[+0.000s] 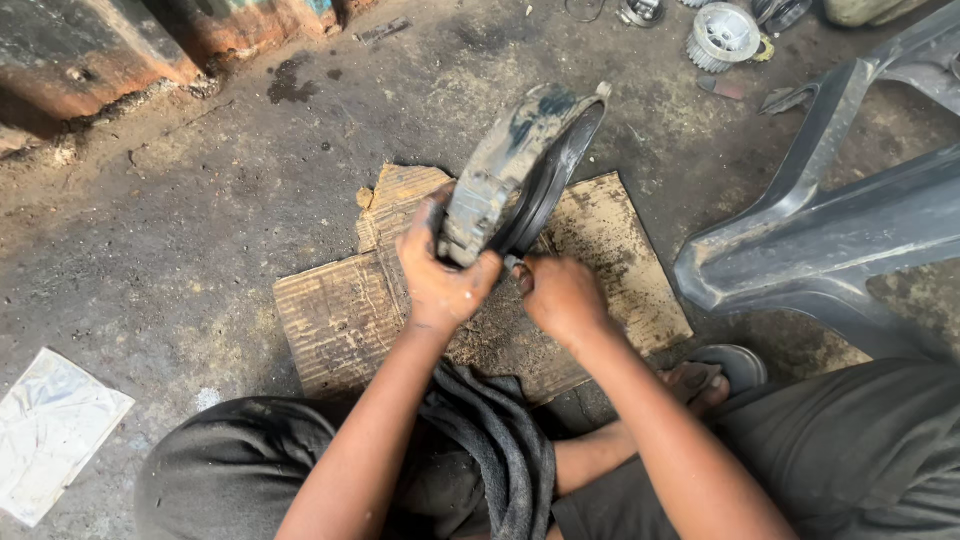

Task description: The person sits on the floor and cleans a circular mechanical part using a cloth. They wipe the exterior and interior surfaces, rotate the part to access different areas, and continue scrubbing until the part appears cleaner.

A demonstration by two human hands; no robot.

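Grey concrete floor point(180, 230), stained and gritty, fills the view from above. At right lies a large moulded grey plastic panel point(830, 235), dusty, with curved ribs. In the middle sits a torn sheet of brown corrugated cardboard point(330, 320), dirty and frayed at its edges. Above it a person holds a round, worn metal part point(520, 165) on edge, tilted, its rim chipped and smeared with grease. The left hand point(440, 275) is clenched around the part's lower end, thumb on top. The right hand point(560, 295), just beside it, is closed with fingertips pinched at the part's lower edge; what they pinch cannot be made out. A crumpled silvery sheet point(50, 430) lies at lower left, and a small white toothed wheel point(722, 35) near the top edge.
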